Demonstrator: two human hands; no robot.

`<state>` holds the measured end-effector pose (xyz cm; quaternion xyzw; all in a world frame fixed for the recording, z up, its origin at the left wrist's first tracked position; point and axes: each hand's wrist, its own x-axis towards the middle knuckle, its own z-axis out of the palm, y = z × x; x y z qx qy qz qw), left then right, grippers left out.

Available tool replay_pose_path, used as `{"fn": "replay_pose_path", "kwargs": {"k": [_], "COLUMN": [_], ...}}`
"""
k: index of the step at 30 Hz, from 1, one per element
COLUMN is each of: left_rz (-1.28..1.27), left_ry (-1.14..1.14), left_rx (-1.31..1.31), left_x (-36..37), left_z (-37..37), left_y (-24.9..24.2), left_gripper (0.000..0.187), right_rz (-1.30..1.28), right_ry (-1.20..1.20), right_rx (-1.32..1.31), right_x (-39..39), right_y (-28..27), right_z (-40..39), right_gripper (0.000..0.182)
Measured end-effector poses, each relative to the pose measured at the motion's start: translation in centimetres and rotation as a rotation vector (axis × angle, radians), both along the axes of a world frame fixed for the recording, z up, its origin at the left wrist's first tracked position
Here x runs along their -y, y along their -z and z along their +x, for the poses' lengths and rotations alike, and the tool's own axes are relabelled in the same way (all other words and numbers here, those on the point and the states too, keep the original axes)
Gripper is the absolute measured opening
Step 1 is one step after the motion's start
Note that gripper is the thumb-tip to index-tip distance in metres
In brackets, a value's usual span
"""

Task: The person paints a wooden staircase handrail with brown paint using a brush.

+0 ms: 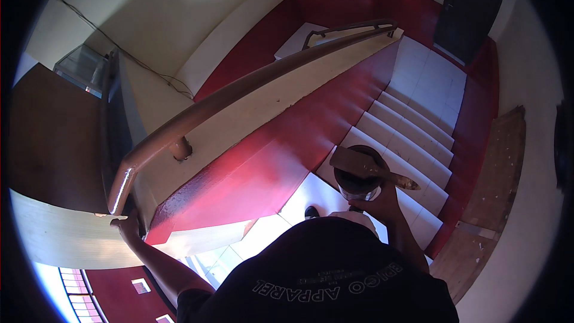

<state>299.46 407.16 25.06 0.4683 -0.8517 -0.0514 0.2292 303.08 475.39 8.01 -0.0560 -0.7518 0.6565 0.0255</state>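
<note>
My right hand [381, 204] is closed around the side of a paint can [360, 188], held in front of my body above the stairs. A wide paintbrush [362, 163] lies across the can's top, its bristle end to the left and its worn handle to the right. The dark opening shows behind the brush. At the far left, my left hand [128, 226] is at the lower end of the half wall [239, 167], just below the bent end of the brown handrail [197, 109]. Its thumb sticks out to the left; the other fingers are partly hidden.
White-tiled stairs [412, 125] run beside the red and cream half wall toward a landing with a dark door [469, 12]. Brown boards [493, 173] lean on the right wall. A cable [119, 48] hangs along the left wall. A shoe [311, 212] shows on the white floor.
</note>
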Motion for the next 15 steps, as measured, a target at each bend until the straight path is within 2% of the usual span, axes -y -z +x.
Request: {"fn": "replay_pose_path", "kwargs": {"k": [9, 12, 15], "left_rz": [-0.028, 0.013, 0.275], "left_ry": [0.111, 0.174, 0.212], "left_rx": [-0.13, -0.117, -0.211], "left_x": [1.9, 2.5, -2.7], "left_z": [1.1, 2.9, 4.9], "left_y": [1.2, 1.9, 0.2], "left_gripper": [0.1, 0.098, 0.091], "right_rz": [0.115, 0.082, 0.015], "right_ry": [-0.045, -0.063, -0.069], "right_rx": [-0.029, -0.098, -0.144], "right_x": [-0.3, 0.0, 0.6], "right_y": [-0.1, -1.2, -1.2], "right_z": [-0.7, -1.3, -1.6], "right_gripper": [0.111, 0.113, 0.114]}}
